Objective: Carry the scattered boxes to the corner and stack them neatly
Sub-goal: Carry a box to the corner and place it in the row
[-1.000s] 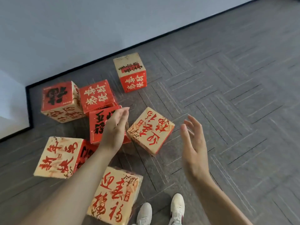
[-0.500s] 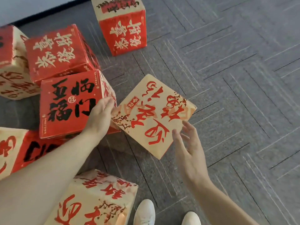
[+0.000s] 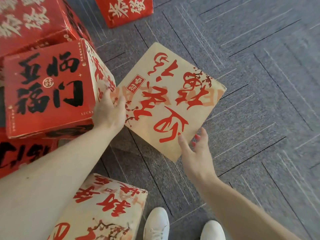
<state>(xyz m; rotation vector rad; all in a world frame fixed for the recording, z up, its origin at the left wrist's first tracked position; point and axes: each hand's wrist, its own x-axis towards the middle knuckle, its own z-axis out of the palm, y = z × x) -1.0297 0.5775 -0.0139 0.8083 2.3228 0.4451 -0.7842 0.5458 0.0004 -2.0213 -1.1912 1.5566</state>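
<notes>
head cam | faces steeply down | close above tan box | shoes at bottom edge

Left hand now grips tan box at left corner; right hand reached lower-right edge, touching.
</notes>
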